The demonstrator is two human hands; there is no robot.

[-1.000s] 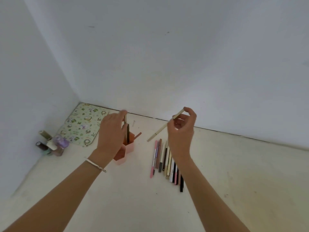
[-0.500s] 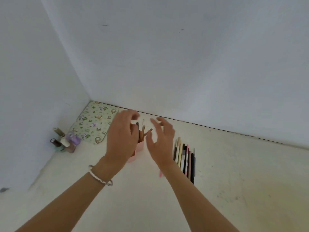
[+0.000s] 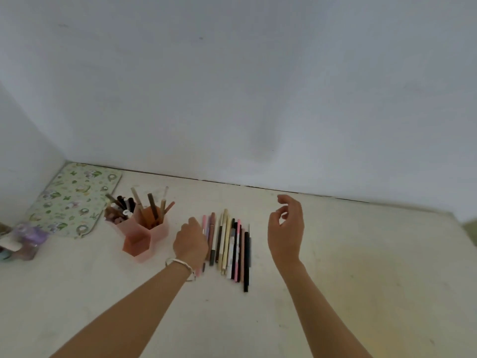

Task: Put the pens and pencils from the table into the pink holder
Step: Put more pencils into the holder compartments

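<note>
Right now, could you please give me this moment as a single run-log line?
left hand: lowered onto left end of pen row, grip unclear | right hand: open, empty, raised | pink holder: several pens inside | stage: next pick

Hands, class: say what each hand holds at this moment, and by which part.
The right hand is open and holds nothing. The left hand rests on the row of pens; whether it grips one cannot be told.

Translucent pink plastic holder; matt, scuffed table; shiny metal bangle.
</note>
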